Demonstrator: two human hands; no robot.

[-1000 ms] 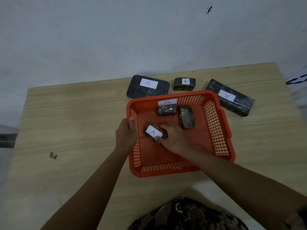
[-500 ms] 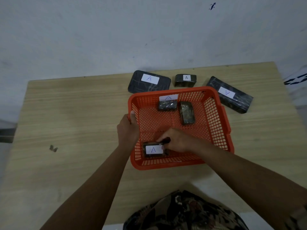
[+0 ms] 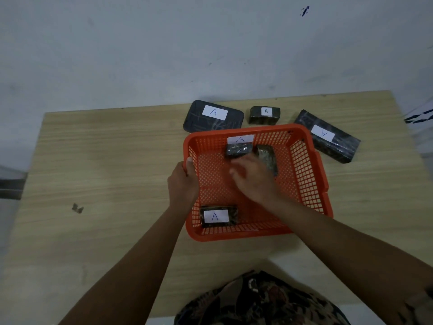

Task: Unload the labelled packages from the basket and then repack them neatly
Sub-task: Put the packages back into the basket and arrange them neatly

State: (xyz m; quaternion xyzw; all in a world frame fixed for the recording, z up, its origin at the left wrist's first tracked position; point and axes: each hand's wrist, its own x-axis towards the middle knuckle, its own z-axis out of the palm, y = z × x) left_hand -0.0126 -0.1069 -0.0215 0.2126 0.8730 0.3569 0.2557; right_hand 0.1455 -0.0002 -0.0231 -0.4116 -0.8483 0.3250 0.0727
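We see a pale wood desk (image 3: 117, 160) against a grey wall (image 3: 164, 43). Our left hand (image 3: 181, 184) clamps the orange basket (image 3: 304, 174) rim; right hand (image 3: 254, 178) hovers inside, fingers apart, empty. Packages reading "A": one (image 3: 219, 216) in the near-left corner, three beyond the basket.

Bare basket floor (image 3: 293, 184) right of the right hand (image 3: 254, 181); two packages (image 3: 239, 150) crowding the far wall.
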